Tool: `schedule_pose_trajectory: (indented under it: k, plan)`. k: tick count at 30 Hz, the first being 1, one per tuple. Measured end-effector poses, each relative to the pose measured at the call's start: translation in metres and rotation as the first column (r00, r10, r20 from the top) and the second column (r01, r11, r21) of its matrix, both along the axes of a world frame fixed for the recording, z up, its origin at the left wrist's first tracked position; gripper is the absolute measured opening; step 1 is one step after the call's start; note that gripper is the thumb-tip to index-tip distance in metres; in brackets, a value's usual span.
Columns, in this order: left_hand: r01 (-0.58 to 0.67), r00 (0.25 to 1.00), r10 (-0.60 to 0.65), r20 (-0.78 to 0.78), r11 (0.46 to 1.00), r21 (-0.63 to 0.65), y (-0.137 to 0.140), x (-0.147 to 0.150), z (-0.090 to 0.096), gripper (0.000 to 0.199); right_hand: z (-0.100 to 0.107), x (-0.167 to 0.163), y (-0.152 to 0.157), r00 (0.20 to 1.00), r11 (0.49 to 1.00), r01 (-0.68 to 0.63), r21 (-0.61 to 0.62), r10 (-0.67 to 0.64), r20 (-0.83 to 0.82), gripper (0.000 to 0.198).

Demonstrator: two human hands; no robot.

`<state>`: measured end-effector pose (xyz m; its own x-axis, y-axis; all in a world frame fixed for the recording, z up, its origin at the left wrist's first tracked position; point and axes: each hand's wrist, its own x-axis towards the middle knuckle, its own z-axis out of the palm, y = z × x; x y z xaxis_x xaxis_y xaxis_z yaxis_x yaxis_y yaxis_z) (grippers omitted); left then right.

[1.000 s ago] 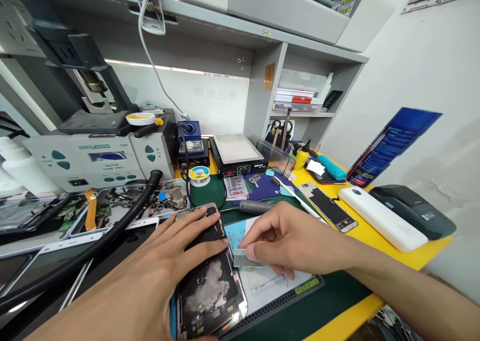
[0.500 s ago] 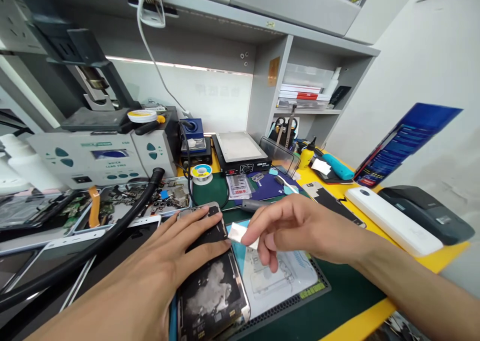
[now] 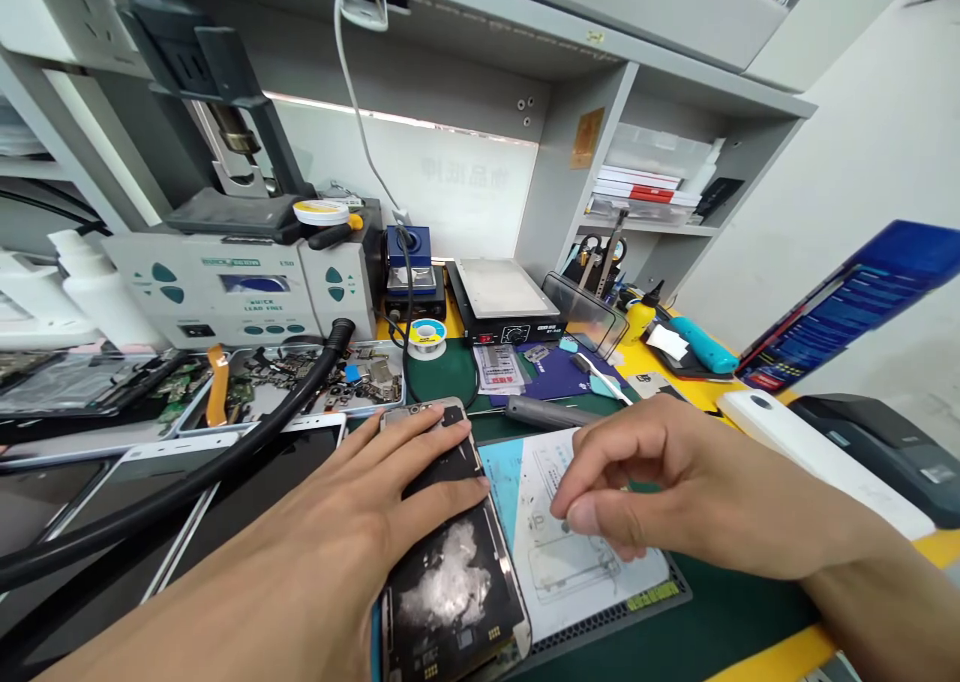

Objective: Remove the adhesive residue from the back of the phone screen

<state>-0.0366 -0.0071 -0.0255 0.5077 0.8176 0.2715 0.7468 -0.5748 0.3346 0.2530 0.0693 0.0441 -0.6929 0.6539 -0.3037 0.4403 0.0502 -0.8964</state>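
Black, opened phone body (image 3: 450, 577) with a grey-white smear lies near the middle of the green-and-yellow desk (image 3: 787, 655). Across its far half, the person's left grip (image 3: 367, 512) rests spread wide, fingers flat. To the right, the right grip (image 3: 660, 497) hangs curled, thumb and forefinger close together; from here I can't tell if anything is pinched there. Below it sits a white-and-blue sheet printed with line drawings (image 3: 555, 587). At far left, a pale grey boxy station (image 3: 206, 282) reads "QUICK", "LEAD FREE" and "ESD". Far centre, a black heating plate with a silver top (image 3: 510, 287) bears small white markings, unreadable. At right, a tall blue panel (image 3: 847, 302) carries fine print too small for me.
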Motion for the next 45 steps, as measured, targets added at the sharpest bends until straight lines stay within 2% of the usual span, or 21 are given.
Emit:
schedule_pose_trajectory:
  k: [6,9,12,16,18,21,23,26,30,33,36,42,45]
  plan:
    - [0.003,1.0,-0.004,-0.018,0.999,-0.043,-0.001,-0.009,-0.012,0.106,-0.007,-0.006,-0.005,0.988,0.97,-0.066,0.234,0.03,0.153,0.02]
    - [0.038,0.996,-0.034,-0.079,0.998,0.047,0.001,-0.012,-0.014,0.109,-0.008,-0.007,-0.007,0.985,0.937,-0.098,0.336,0.043,0.167,0.014]
    - [0.077,0.99,-0.06,-0.131,0.988,0.136,0.004,-0.013,-0.014,0.109,-0.005,-0.007,-0.011,0.988,0.883,-0.145,0.446,0.103,0.118,0.017]
    - [0.101,0.984,-0.062,-0.169,0.968,0.232,0.006,-0.014,-0.015,0.11,-0.004,-0.007,-0.017,0.961,0.822,-0.273,0.5,0.213,0.174,0.026]
    - [0.103,0.978,-0.054,-0.199,0.964,0.244,0.005,-0.014,-0.016,0.109,-0.008,-0.007,-0.02,0.956,0.792,-0.286,0.539,0.202,0.211,0.033]
    - [0.104,0.972,-0.043,-0.233,0.96,0.258,0.005,-0.015,-0.016,0.111,-0.016,-0.007,-0.023,0.967,0.776,-0.223,0.59,0.101,0.232,0.037]
    - [0.109,0.967,-0.041,-0.251,0.959,0.26,0.005,-0.015,-0.016,0.11,-0.02,-0.008,-0.024,0.972,0.775,-0.184,0.604,0.052,0.23,0.023]
    - [0.116,0.964,-0.045,-0.26,0.958,0.261,0.008,-0.018,-0.019,0.107,-0.022,-0.01,-0.022,0.982,0.77,-0.169,0.616,0.08,0.168,0.008]
    - [0.13,0.98,-0.083,-0.181,0.956,0.262,0.01,-0.018,-0.022,0.104,-0.019,-0.011,-0.019,0.989,0.797,-0.144,0.586,0.132,0.064,0.013]
    - [0.058,0.995,-0.042,-0.089,0.981,0.187,0.01,-0.01,-0.021,0.094,-0.014,-0.011,-0.02,0.991,0.813,-0.117,0.571,0.059,0.119,0.02]
    - [-0.022,0.999,0.026,-0.028,0.99,0.137,0.01,0.001,-0.02,0.082,-0.009,-0.013,-0.023,0.988,0.809,-0.092,0.58,0.003,0.152,0.016]
    - [-0.041,0.999,0.043,-0.015,0.994,0.101,0.01,0.001,-0.023,0.077,-0.011,-0.021,-0.024,0.995,0.856,-0.089,0.509,0.052,0.086,0.016]
    - [0.033,0.993,-0.018,-0.114,0.99,0.136,0.012,-0.01,-0.021,0.081,-0.014,-0.022,-0.022,0.995,0.858,-0.091,0.505,0.063,0.072,0.011]
